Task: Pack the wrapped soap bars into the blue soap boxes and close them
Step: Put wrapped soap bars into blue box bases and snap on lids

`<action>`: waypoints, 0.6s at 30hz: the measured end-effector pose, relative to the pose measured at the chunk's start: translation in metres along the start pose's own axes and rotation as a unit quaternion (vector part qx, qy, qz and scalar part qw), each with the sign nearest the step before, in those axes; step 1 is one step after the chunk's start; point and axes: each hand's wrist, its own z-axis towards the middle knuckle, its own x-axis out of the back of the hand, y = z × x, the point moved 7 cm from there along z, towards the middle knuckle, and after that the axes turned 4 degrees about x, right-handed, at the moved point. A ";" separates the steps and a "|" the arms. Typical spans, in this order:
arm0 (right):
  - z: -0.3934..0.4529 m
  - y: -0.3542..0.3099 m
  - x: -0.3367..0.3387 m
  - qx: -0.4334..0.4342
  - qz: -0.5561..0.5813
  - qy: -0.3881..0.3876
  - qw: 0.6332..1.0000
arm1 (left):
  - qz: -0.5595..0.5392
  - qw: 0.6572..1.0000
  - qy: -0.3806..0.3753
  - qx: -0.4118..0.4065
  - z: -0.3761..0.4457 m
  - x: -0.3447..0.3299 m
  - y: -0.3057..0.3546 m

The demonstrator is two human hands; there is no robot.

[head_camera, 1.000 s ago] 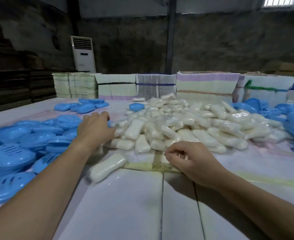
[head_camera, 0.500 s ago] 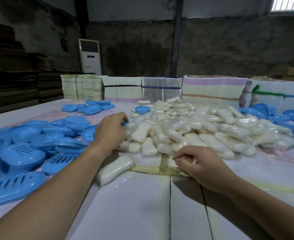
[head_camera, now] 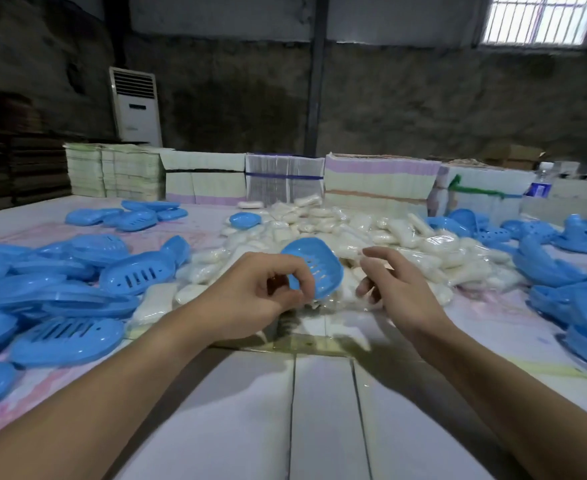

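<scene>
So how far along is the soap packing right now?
Early on. No packed, closed box is clearly visible. The left hand holds one open blue box in the air, still empty; the right hand reaches toward the pile of wrapped bars. Many loose box halves are left.

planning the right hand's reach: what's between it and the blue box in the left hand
Head view: only a short gap over wrapped soap bars separates the right hand from the blue soap box held by the left hand.

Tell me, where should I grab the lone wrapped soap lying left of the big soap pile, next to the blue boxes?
Probably pinch the wrapped soap bar across its two long sides near the middle, coming from above: it lies flat on the table, top face uncovered.
</scene>
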 end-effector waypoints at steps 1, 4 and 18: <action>0.001 0.001 0.001 -0.004 0.005 -0.004 1.000 | -0.024 1.000 -0.009 -0.002 0.000 -0.002 0.002; 0.000 -0.001 -0.001 -0.005 0.007 -0.013 1.000 | -0.073 0.996 -0.055 -0.006 -0.002 -0.012 0.011; -0.003 -0.005 0.005 -0.009 -0.270 -0.178 0.946 | 0.026 0.974 -0.212 0.069 -0.013 -0.034 -0.003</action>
